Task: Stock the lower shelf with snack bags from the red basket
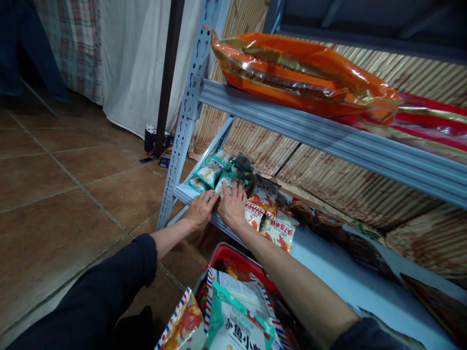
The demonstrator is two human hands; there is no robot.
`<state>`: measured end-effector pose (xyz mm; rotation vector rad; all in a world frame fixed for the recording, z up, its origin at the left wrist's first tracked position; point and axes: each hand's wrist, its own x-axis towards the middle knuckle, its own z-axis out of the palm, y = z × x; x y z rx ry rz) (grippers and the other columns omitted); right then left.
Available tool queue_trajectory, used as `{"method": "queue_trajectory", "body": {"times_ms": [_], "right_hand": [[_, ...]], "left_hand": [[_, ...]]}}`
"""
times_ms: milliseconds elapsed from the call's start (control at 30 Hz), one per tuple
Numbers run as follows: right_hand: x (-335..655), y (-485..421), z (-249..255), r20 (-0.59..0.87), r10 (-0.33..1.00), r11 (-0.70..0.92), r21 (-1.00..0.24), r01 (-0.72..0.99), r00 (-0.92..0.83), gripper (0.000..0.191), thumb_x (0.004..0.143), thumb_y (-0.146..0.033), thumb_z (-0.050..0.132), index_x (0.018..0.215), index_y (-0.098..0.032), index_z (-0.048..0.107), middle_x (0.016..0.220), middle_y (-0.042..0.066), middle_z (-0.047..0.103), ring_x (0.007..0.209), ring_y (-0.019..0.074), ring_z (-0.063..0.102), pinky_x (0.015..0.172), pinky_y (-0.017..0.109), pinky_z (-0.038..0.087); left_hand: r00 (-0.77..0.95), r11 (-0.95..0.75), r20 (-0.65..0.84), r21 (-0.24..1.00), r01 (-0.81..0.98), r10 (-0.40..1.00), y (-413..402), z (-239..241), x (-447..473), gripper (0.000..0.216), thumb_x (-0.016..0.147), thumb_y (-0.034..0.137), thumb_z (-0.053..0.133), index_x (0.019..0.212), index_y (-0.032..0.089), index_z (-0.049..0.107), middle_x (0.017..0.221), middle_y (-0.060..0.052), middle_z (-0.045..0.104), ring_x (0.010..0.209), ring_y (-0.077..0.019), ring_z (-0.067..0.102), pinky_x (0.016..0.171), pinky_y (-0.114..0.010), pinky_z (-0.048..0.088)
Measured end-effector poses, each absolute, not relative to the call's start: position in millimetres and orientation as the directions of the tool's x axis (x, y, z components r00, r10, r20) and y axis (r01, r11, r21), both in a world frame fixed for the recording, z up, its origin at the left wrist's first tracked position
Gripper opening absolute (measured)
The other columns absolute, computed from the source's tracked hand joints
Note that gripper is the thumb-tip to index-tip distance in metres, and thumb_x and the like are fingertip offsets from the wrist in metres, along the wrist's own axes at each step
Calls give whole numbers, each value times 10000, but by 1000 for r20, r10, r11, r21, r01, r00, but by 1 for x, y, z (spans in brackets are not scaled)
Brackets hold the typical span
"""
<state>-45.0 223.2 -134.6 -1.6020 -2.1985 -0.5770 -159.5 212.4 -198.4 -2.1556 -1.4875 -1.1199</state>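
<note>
Several green-and-white snack packets point(210, 171) lie heaped at the left end of the lower shelf. My left hand point(200, 210) is at the shelf's front edge, its fingers extended against the near side of one green-and-white packet point(225, 183). Over that same packet lies my right hand point(233, 201), fingers outstretched and slightly apart, palm down. Both hands touch the packet without wrapping round it. Just right of my right hand are red-and-white snack packets point(265, 195), some overlapping. Below my arms, a red basket point(222, 249) holds more packets, including a green-and-white one point(239, 323) on top.
A grey metal upright point(183, 116) rises left of the hands. Above them runs the upper shelf beam point(328, 133), bearing a large orange bag point(292, 73) and a red bag point(434, 116). Dark packages point(365, 253) lie farther right. Brown tiles point(54, 204) cover the floor.
</note>
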Motion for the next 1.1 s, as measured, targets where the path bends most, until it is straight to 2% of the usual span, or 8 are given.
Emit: {"method": "queue_trajectory", "body": {"times_ms": [167,300,533,700,833,967,1100], "right_hand": [[-43,220,-135,518,795,282,147,948,-317,544,788,-248,410,1323,-181,335,1430,140,207,1315,291,114,998,454,160],[-42,214,-133,492,793,320,165,933,-359,562,783,-244,422,1332,-177,322,1445,137,167,1320,296,83,997,470,154],[-35,199,-117,467,788,391,125,912,-401,554,752,-193,457,1300,-173,373,1454,142,131,1326,299,58,1000,496,157],[-18,180,-99,432,799,434,70,898,-419,500,733,-138,446,1232,-158,455,1448,138,157,1323,306,85,993,503,208],[2,158,-85,396,801,460,73,885,-449,422,742,-128,433,1152,-149,531,1425,144,224,1321,305,110,993,508,227],[26,127,-70,344,797,489,113,865,-496,389,766,-160,423,1133,-147,552,1382,147,316,1312,315,148,981,523,260],[52,88,-54,266,797,530,122,839,-542,380,773,-163,415,1124,-135,557,1298,148,438,1272,291,277,982,513,296]], "left_hand": [[150,-456,766,203,866,625,209,-205,-164,366,807,149,427,1167,193,472,1209,-87,466,1090,-219,435,898,-367,415],[188,-483,772,171,859,607,206,-210,-167,356,829,156,400,1175,192,476,1215,-93,467,1110,-220,424,909,-377,406],[216,-505,747,182,844,629,193,-204,-172,389,823,148,399,1207,172,457,1260,-95,439,1121,-222,418,919,-375,395],[250,-571,760,186,800,599,174,-182,-168,330,799,115,403,1094,163,543,1209,-97,473,1099,-221,437,905,-361,405],[292,-676,754,260,690,588,152,-154,-154,285,787,90,392,991,153,581,1150,-92,505,1080,-189,455,899,-319,405],[445,-755,650,329,567,617,124,-122,-137,272,808,113,370,976,160,579,1002,-66,570,958,-154,523,842,-274,418],[662,-828,497,345,442,561,99,-94,-123,234,802,147,398,924,158,598,910,-49,601,869,-148,544,783,-255,406]]}}
